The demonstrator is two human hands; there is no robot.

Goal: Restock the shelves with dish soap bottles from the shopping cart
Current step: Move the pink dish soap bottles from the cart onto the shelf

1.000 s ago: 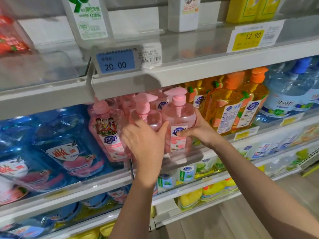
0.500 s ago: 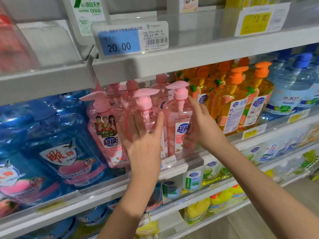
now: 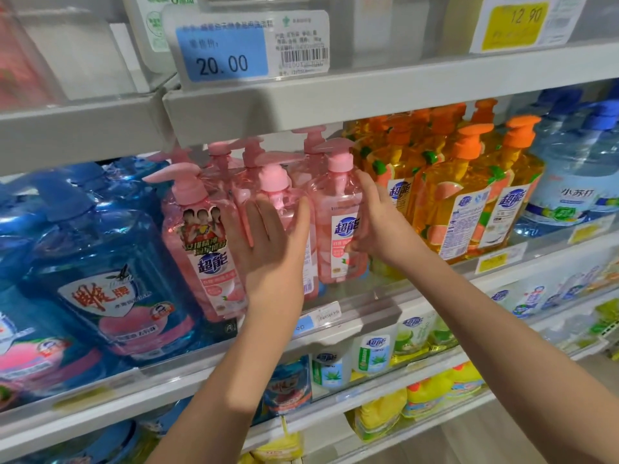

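Several pink dish soap bottles with pump tops stand in a row on the middle shelf (image 3: 375, 313). My left hand (image 3: 271, 249) lies flat, fingers spread, against the front of the middle pink bottle (image 3: 275, 178). My right hand (image 3: 380, 226) cups the right side of the right pink bottle (image 3: 338, 226), fingers up along its side and thumb on its front. That bottle stands upright on the shelf. A third pink bottle (image 3: 204, 252) stands to the left, untouched. The shopping cart is out of view.
Orange-capped yellow soap bottles (image 3: 462, 209) crowd right of the pink row, with pale blue jugs (image 3: 576, 195) beyond. Large blue bottles (image 3: 100, 262) fill the left. The upper shelf (image 3: 368, 95) hangs just above the pumps with a 20.00 price tag (image 3: 227, 51). Lower shelves hold small bottles (image 3: 371, 353).
The right pink bottle went from being held in front of the shelf to standing deeper in the row. My left hand flattened against the middle bottle. The camera moved closer.
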